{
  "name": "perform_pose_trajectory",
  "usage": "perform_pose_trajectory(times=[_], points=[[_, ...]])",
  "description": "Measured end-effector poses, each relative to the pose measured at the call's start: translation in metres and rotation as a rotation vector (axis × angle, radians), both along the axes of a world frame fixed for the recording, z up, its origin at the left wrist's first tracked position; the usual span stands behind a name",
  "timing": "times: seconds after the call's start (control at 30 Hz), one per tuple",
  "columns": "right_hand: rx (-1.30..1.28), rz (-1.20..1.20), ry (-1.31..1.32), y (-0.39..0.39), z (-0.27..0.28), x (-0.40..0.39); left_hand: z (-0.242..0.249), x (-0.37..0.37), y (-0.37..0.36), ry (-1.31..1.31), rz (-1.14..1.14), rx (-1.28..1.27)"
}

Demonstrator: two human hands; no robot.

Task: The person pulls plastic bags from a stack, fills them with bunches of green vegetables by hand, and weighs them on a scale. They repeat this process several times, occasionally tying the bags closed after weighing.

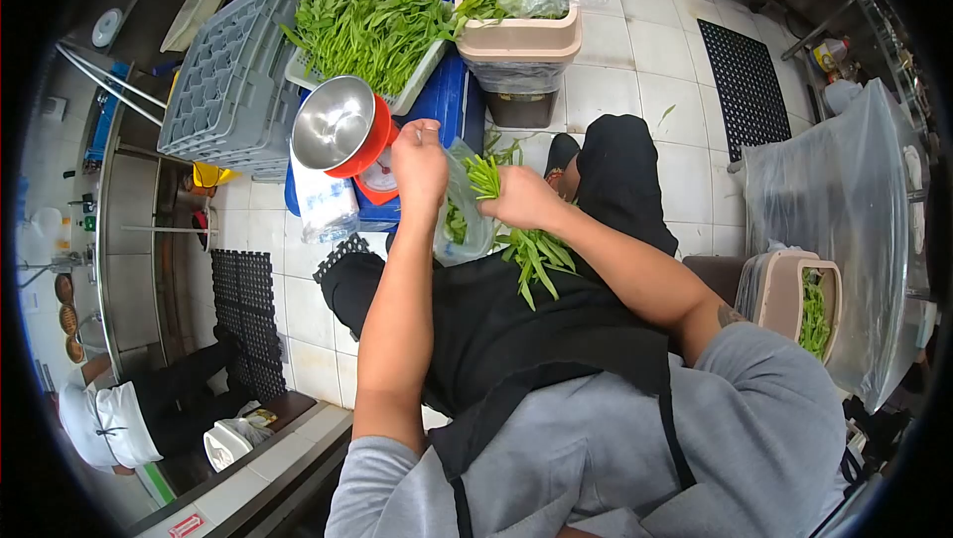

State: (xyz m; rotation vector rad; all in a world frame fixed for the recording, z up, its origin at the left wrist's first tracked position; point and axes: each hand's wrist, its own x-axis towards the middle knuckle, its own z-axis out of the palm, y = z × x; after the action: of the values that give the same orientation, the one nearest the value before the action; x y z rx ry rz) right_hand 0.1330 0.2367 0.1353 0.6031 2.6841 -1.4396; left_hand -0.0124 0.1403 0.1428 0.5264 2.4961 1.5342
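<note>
My right hand is closed around a bunch of leafy greens, its cut stems pointing up and left and its leaves hanging below. Fingers curled, my left hand holds the top edge of a clear plastic bag with some greens inside. Just left of that hand, a steel bowl sits on a red scale, on a blue container. Behind the bowl, a white basket is heaped with greens.
Grey crates stand at the left. A beige bin with greens and plastic is beyond my hands, and another beige bin is at right. A co-worker is at lower left. Black mats lie on the tiles.
</note>
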Motion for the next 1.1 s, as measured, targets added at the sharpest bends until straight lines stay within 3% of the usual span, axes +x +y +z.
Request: perform_pose_trajectory(times=[0.07,0.17,0.27,0.33,0.4,0.57,0.63,0.7,0.8,0.9,0.93,1.0,1.07,1.1], points=[[0.037,0.001,0.052,0.009,-0.009,-0.004,0.007,-0.003,-0.004,-0.064,0.023,0.046],[0.043,-0.075,0.021,0.046,0.012,-0.015,0.019,-0.005,-0.015,-0.133,-0.202,0.009],[0.088,0.041,0.283,0.072,0.011,-0.032,0.04,0.016,-0.017,0.266,-0.448,-0.216],[0.066,0.112,0.259,0.075,0.031,-0.038,0.038,0.022,-0.013,0.43,-0.541,-0.328],[0.036,0.187,0.258,0.076,0.048,-0.04,0.028,0.018,-0.006,0.34,-0.497,-0.324],[-0.1,0.057,0.381,0.094,0.042,-0.038,0.004,0.01,0.009,0.168,-0.318,-0.108],[-0.214,-0.117,0.53,0.102,0.046,-0.033,0.005,0.003,0.019,-0.232,-0.178,0.031],[-0.256,-0.257,0.335,0.121,0.064,-0.015,0.01,-0.001,0.021,-0.53,-0.074,0.186],[-0.869,-0.303,0.16,0.128,0.073,0.009,0.015,-0.003,0.024,-0.76,-0.006,0.394],[-1.521,-0.165,-0.118,0.085,0.07,0.02,0.008,0.007,0.029,-0.72,-0.064,0.353],[-1.516,-0.085,-0.205,0.078,0.057,0.016,0.011,0.015,0.031,-0.725,-0.074,0.355],[-1.549,-0.025,-0.391,0.073,0.001,0.005,-0.006,0.025,0.038,-0.434,-0.089,0.265],[-1.435,0.009,-0.1,0.072,-0.048,0.008,-0.02,0.036,0.036,-0.059,-0.143,0.168],[-1.371,0.029,0.038,0.072,-0.06,0.009,-0.018,0.042,0.031,-0.01,-0.218,0.095]])
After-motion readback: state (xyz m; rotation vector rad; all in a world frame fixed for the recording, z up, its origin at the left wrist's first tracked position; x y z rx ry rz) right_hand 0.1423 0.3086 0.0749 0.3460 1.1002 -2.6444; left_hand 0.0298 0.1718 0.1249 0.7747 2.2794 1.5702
